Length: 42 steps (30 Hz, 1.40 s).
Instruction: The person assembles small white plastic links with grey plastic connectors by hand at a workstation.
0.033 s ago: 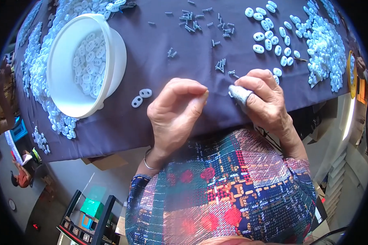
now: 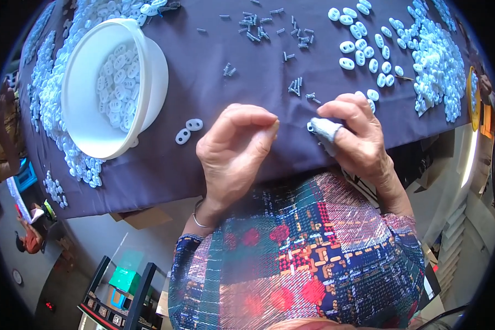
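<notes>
My left hand (image 2: 234, 151) is raised over the cloth's near edge, thumb and forefinger pinched together; anything between the tips is too small to make out. To its right, my right hand (image 2: 360, 135) is closed, with a pale grey wrap (image 2: 325, 131) on the thumb. A small white plastic piece with a hole (image 2: 311, 127) peeks out beside the wrapped thumb; my fingers hide the rest. Two white oval two-hole pieces, like cord lock parts (image 2: 182, 136), lie left of my left hand. Small metal springs (image 2: 295, 86) lie scattered beyond my hands.
At the left stands a white plastic tub (image 2: 155, 77), tilted in view and part filled with oval pieces. A large heap of white pieces (image 2: 47, 104) spreads around it. Loose pieces (image 2: 359, 57) and another heap (image 2: 439, 71) cover the far right of the dark tablecloth (image 2: 203, 66).
My right forefinger has lifted slightly away from the wrapped thumb, whose tip has shifted a little to the right. The small white piece shows more clearly. My left hand is nearly still.
</notes>
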Each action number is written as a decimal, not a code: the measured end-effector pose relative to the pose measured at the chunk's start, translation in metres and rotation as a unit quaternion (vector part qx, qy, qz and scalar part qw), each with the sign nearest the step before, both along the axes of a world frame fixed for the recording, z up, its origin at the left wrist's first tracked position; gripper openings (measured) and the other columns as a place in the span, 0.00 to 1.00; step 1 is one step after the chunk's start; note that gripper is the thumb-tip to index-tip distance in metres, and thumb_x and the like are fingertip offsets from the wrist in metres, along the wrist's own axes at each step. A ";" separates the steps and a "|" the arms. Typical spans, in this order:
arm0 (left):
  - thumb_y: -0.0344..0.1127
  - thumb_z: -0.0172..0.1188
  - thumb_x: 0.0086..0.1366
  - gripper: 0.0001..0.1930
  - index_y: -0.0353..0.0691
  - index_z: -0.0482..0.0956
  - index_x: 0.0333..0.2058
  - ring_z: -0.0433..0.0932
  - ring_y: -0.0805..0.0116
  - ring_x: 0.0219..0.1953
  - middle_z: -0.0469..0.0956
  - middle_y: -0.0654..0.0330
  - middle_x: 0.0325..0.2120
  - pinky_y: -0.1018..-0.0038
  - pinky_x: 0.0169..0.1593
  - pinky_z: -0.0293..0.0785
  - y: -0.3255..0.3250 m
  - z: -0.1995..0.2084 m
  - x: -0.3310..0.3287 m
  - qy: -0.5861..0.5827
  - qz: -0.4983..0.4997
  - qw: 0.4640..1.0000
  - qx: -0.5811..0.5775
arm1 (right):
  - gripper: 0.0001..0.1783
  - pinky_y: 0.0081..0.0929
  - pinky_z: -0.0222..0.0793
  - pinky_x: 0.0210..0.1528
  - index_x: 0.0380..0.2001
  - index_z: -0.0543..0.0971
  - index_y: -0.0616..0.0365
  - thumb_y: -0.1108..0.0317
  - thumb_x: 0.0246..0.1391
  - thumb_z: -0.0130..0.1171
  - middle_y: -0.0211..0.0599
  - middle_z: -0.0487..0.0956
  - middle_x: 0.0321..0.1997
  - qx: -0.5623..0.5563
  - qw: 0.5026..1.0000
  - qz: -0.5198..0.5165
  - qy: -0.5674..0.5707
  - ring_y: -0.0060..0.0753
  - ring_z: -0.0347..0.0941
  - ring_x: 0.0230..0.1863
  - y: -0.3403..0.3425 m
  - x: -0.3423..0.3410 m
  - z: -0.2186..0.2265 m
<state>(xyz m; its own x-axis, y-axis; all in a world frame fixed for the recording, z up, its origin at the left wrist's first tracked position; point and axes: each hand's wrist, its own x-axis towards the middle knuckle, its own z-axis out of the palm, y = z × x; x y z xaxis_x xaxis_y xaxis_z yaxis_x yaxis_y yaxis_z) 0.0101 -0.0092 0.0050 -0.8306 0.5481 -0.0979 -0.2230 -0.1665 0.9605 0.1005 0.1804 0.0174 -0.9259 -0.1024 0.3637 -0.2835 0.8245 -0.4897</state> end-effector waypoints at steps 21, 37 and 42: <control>0.16 0.57 0.56 0.07 0.32 0.75 0.33 0.74 0.78 0.31 0.74 0.63 0.30 0.83 0.36 0.71 -0.001 -0.001 0.000 0.028 0.008 0.999 -0.020 | 0.10 0.38 0.60 0.38 0.25 0.70 0.62 0.75 0.37 0.61 0.41 0.66 0.28 0.019 0.985 -0.098 -0.144 0.45 0.65 0.32 -0.021 -0.002 0.011; 0.17 0.57 0.57 0.11 0.30 0.75 0.40 0.78 0.71 0.36 0.78 0.54 0.34 0.77 0.41 0.77 0.001 0.001 0.003 -0.041 0.046 0.997 0.045 | 0.06 0.14 0.67 0.35 0.34 0.76 0.64 0.80 0.51 0.56 0.29 0.76 0.31 -0.355 0.918 -0.091 -0.152 0.16 0.71 0.33 -0.026 -0.023 0.017; 0.17 0.58 0.56 0.13 0.30 0.73 0.42 0.78 0.69 0.37 0.78 0.53 0.34 0.74 0.43 0.78 0.002 -0.005 0.002 -0.021 0.071 0.995 0.064 | 0.07 0.11 0.66 0.29 0.35 0.75 0.65 0.78 0.51 0.57 0.26 0.76 0.27 -0.405 0.891 -0.117 -0.172 0.13 0.69 0.26 -0.035 -0.032 0.015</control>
